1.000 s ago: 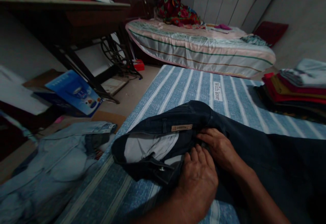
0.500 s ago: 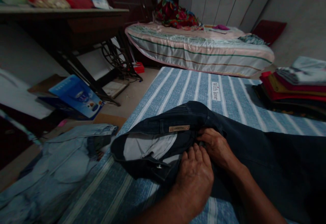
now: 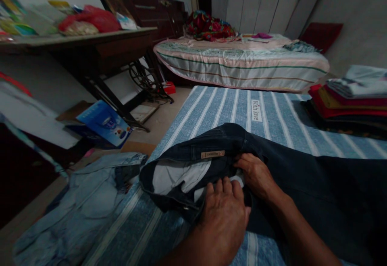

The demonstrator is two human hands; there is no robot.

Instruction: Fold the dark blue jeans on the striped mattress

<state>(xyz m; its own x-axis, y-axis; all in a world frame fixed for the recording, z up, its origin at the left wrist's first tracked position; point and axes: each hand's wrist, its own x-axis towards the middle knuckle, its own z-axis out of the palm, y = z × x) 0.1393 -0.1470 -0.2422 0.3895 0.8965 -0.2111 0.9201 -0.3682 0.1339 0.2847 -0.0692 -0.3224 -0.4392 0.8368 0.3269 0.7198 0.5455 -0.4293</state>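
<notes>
Dark trousers (image 3: 302, 181) lie across the striped bed cover, their waist opening spread toward the left. White pocket lining (image 3: 172, 175) and a tan label (image 3: 213, 154) show inside the waist. My left hand (image 3: 223, 213) is closed over the near edge of the waistband, its fingertips inside the opening. Just to the right, my right hand (image 3: 256, 175) has its fingers curled on the waistband's right side, gripping the fabric. A metal button (image 3: 185, 207) sits on the near waistband left of my left hand.
Folded clothes (image 3: 350, 100) are stacked at the right of the striped cover (image 3: 211, 104). Light blue jeans (image 3: 90, 201) lie lower at the left. Beyond stand a blue box (image 3: 105, 123), a sewing machine table (image 3: 99, 42) and another bed (image 3: 242, 66).
My left hand has shifted slightly down and left, drawing the near waistband with it, and more white lining shows between the hands. My right hand stays nearly in place. The view has tilted slightly.
</notes>
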